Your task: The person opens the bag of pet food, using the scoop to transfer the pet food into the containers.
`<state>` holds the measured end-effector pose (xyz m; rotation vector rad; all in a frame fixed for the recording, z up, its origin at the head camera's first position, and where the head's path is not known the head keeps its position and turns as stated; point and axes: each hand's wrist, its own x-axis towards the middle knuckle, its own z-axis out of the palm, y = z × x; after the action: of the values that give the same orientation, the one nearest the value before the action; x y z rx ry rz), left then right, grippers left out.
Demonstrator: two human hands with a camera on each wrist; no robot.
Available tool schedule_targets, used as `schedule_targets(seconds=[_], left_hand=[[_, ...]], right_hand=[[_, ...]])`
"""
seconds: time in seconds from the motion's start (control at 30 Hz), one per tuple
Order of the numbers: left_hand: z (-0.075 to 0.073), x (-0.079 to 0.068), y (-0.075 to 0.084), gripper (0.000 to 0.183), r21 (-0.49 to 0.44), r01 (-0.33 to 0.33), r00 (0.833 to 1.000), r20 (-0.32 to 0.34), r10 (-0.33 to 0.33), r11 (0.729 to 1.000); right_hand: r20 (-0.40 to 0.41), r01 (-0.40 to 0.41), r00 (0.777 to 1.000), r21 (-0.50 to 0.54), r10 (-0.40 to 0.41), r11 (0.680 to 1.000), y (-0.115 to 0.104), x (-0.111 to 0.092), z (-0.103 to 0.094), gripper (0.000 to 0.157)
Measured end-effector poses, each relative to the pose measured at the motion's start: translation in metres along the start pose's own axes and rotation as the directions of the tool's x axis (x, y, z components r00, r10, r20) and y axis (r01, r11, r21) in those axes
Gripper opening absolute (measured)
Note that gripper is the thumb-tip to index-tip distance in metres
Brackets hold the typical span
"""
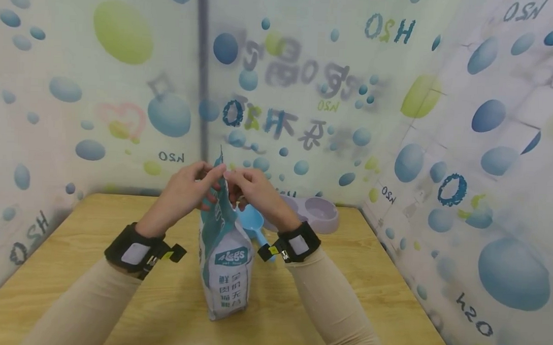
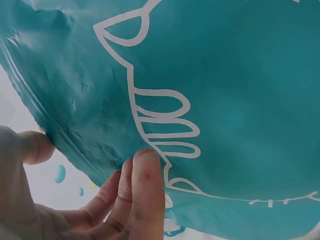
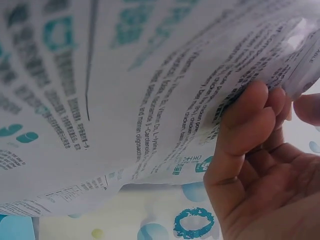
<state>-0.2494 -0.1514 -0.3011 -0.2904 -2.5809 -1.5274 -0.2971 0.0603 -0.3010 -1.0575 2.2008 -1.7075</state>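
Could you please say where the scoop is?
In the head view, the scoop is on the table, right of the bag, below the right hand.

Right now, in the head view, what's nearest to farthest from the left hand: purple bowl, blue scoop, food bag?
1. Food bag: touching the left hand.
2. Blue scoop: behind the bag, rightward.
3. Purple bowl: farther right, past the scoop.
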Motion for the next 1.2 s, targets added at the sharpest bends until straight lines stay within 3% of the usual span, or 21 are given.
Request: schedule_targets(seconds=[0.17, 0.4, 0.73, 1.2], left_hand=[[-0.001, -0.001, -0.001, 0.08, -0.01, 0.008, 1.0, 0.003, -0.008, 1.0], [0.002, 0.002, -0.001, 0.076, -0.011, -0.003, 1.0, 0.015, 0.003, 1.0], [0.005, 0.0, -0.001, 0.068, -0.081, -0.014, 1.0, 0.019, 0.015, 0.997], [0.012, 0.003, -0.004, 0.062, -0.166, -0.012, 1.0, 0.022, 0.016, 0.986]], right_hand=[[0.0, -0.008, 1.0, -0.045, 0.008, 0.999, -0.006, 0.0, 0.0, 0.044], [-0.069, -0.027, 0.997, -0.056, 0.023, 0.998, -0.014, -0.002, -0.002, 0.039], [-0.078, -0.061, 0.995, 0.032, 0.064, 0.998, -0.018, -0.001, 0.0, 0.038], [-0.127, -0.009, 0.991, 0.201, 0.035, 0.98, -0.007, -0.003, 0.003, 0.038]])
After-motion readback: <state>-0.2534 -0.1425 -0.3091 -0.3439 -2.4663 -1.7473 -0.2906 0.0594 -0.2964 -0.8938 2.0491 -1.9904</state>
